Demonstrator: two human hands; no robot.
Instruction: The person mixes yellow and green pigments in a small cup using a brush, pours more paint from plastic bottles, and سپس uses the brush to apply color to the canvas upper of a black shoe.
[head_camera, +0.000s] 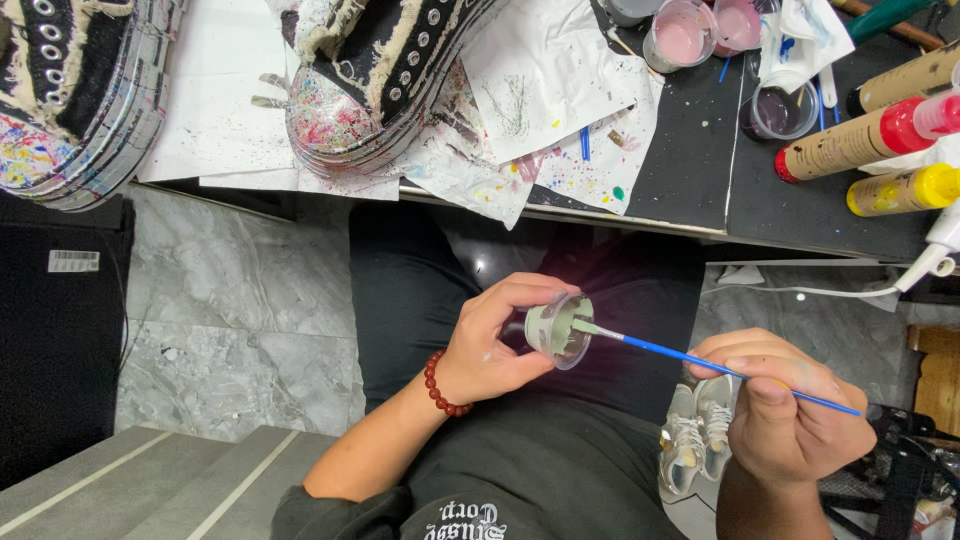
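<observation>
I am watching my left hand (490, 345) gripping a small clear paint cup (560, 330) by its wall, tilted, over my lap. My right hand (785, 405), at 4 o'clock from it, is pinching a thin blue brush (700, 362), bristles dipping inside. The cup looks light and thin (squeezable, slippery if wet); holding around the rim seems safest.

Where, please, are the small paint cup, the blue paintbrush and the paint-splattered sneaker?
small paint cup (553, 330), head view, on its side wall.
blue paintbrush (665, 351), head view, mid-handle.
paint-splattered sneaker (330, 118), head view, on its toe cap.
</observation>
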